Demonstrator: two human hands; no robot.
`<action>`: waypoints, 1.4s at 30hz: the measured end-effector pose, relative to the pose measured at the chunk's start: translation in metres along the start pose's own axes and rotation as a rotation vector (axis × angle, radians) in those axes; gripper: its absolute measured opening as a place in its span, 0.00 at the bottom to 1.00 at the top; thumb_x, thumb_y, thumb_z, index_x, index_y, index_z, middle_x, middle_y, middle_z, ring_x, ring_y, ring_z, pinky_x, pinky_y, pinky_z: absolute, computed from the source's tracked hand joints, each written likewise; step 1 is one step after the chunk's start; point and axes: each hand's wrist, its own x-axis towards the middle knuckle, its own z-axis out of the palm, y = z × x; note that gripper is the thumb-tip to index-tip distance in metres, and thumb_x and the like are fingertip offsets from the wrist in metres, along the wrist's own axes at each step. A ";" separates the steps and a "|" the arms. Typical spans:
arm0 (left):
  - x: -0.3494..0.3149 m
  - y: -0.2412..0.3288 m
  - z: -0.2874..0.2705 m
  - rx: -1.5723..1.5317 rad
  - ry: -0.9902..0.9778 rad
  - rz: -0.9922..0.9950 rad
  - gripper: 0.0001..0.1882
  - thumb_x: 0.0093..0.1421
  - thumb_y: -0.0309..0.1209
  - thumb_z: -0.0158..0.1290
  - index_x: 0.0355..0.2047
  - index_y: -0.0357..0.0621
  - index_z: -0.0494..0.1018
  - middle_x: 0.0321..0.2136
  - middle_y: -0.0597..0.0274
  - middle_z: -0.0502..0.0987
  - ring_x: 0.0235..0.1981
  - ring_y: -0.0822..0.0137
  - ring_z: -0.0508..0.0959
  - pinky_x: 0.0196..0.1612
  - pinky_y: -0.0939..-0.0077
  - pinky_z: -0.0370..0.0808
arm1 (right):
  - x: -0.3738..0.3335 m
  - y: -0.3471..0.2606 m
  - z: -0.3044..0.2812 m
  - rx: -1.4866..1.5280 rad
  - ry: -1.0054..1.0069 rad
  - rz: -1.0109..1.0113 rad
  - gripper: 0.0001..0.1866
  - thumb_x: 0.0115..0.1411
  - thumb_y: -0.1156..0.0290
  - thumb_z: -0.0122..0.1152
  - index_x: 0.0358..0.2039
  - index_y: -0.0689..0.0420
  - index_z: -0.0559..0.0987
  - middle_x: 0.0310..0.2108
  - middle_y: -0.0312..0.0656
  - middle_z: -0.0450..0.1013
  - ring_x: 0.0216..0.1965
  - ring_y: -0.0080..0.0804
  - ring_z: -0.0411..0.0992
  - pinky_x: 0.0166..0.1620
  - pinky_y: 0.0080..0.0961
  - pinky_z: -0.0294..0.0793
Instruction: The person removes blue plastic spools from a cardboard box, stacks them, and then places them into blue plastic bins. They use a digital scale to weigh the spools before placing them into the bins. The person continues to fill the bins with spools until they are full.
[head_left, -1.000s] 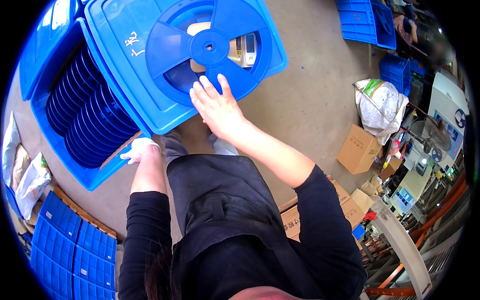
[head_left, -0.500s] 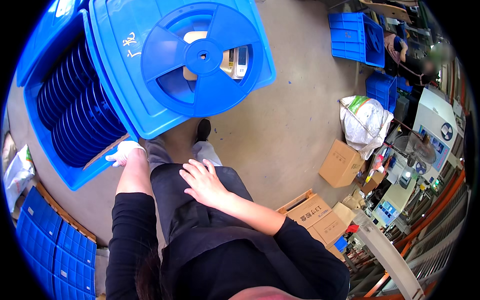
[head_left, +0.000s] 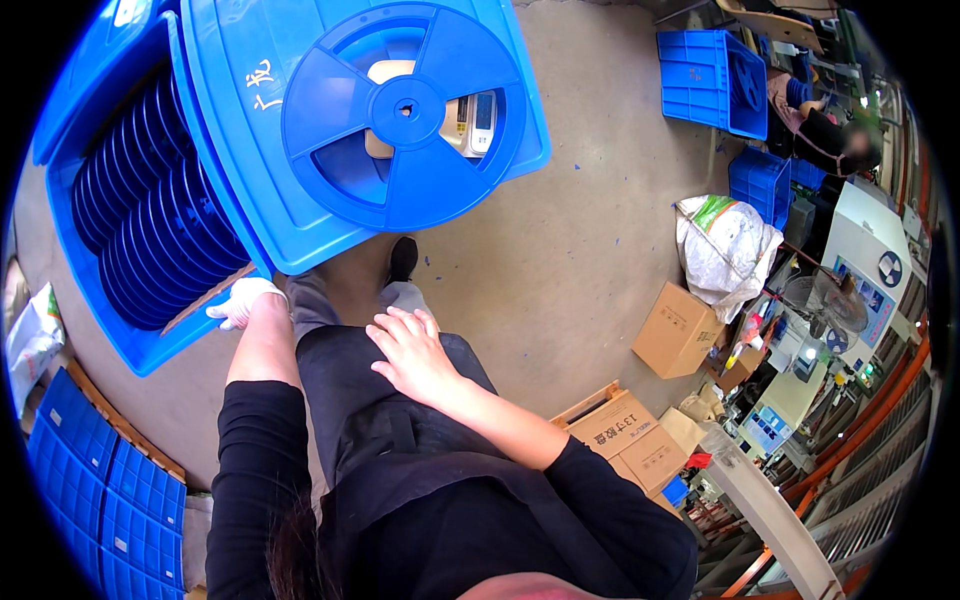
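Observation:
My left hand [head_left: 243, 303], in a white glove, is at the near right corner of a blue plastic crate [head_left: 180, 352], its fingers closed over the rim. Inside the crate stand two rows of dark blue discs [head_left: 165, 250], with a strip of cardboard along their near side. My bare right hand [head_left: 411, 352] lies spread on the dark apron [head_left: 420, 420] over my thigh, holding nothing. Ahead of me is a blue lidded bin [head_left: 300, 245]. A large blue plastic reel flange [head_left: 425, 190] rests on top, and a small scale [head_left: 482, 122] shows through its openings.
Several blue boxes [head_left: 75, 440] are stacked at the lower left, near a white sack [head_left: 35, 340]. To the right are a blue crate [head_left: 700, 85], a white woven sack [head_left: 725, 250], cardboard boxes [head_left: 675, 332] and a fan [head_left: 825, 300]. Another person [head_left: 825, 140] is at the far right.
Both hands keep nearly the same places. The view shifts slightly, and the person at the far right has changed posture.

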 end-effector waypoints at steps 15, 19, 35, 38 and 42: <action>-0.012 0.005 0.001 0.530 -0.146 0.074 0.28 0.66 0.46 0.46 0.62 0.47 0.60 0.53 0.56 0.72 0.52 0.56 0.72 0.54 0.69 0.67 | 0.056 0.096 -0.096 -0.513 0.312 0.014 0.49 0.47 0.62 0.71 0.66 0.54 0.55 0.66 0.47 0.53 0.69 0.48 0.45 0.66 0.54 0.44; -0.008 0.003 0.001 0.591 -0.077 0.110 0.28 0.67 0.45 0.44 0.64 0.48 0.58 0.55 0.55 0.70 0.53 0.54 0.72 0.56 0.68 0.66 | 0.104 0.139 -0.156 -0.996 0.148 -0.028 0.35 0.55 0.64 0.59 0.63 0.56 0.62 0.64 0.44 0.59 0.69 0.44 0.49 0.65 0.55 0.48; 0.011 0.000 -0.012 0.504 -0.237 -0.006 0.29 0.65 0.29 0.46 0.65 0.49 0.53 0.58 0.41 0.63 0.53 0.48 0.71 0.55 0.61 0.68 | 0.142 0.056 -0.231 -0.918 0.351 -0.669 0.05 0.54 0.82 0.54 0.24 0.60 0.70 0.33 0.44 0.74 0.48 0.40 0.75 0.56 0.43 0.71; -0.006 0.019 -0.014 0.933 -0.349 0.315 0.31 0.63 0.28 0.47 0.66 0.49 0.52 0.59 0.37 0.59 0.55 0.42 0.68 0.57 0.58 0.66 | 0.133 0.009 -0.229 -0.814 0.428 -0.626 0.01 0.54 0.81 0.56 0.29 0.63 0.73 0.37 0.46 0.76 0.46 0.47 0.75 0.55 0.44 0.72; 0.020 0.034 -0.038 0.934 -0.745 0.189 0.44 0.58 0.33 0.54 0.69 0.56 0.41 0.65 0.36 0.45 0.60 0.37 0.61 0.61 0.54 0.62 | 0.113 -0.058 -0.198 0.303 0.586 -0.319 0.08 0.58 0.78 0.58 0.38 0.67 0.80 0.41 0.52 0.77 0.45 0.42 0.76 0.52 0.41 0.73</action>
